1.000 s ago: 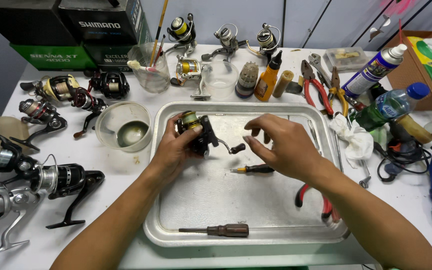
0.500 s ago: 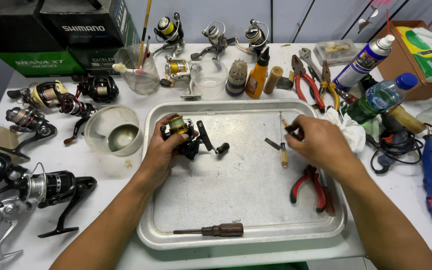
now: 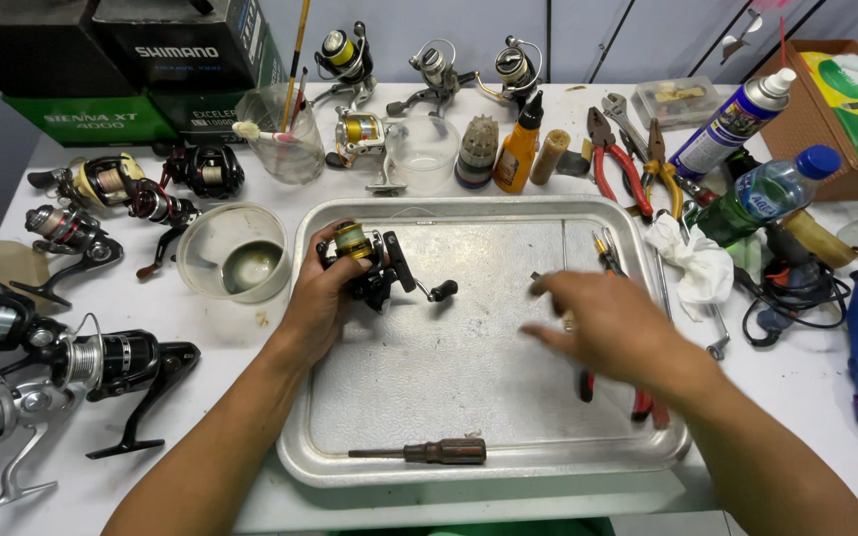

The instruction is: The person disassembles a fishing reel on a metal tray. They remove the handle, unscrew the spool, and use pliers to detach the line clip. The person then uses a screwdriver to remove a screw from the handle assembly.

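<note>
Reel gripped over a metal tray on a crowded bench.

The left hand (image 3: 325, 298) grasps a black reel (image 3: 374, 263) above the tray's (image 3: 489, 465) upper left; the right hand (image 3: 603, 323) hovers blurred and loosely spread mid-tray, holding nothing visible. Black and green boxes (image 3: 111, 69) stack at the far left corner, a brown carton (image 3: 826, 109) far right. A screwdriver (image 3: 429, 453) lies by the tray's near rim; bare metal lies between the hands.

Black boxes (image 3: 166, 40) atop a green box (image 3: 91, 119) far left; cardboard box (image 3: 826, 109) far right.
</note>
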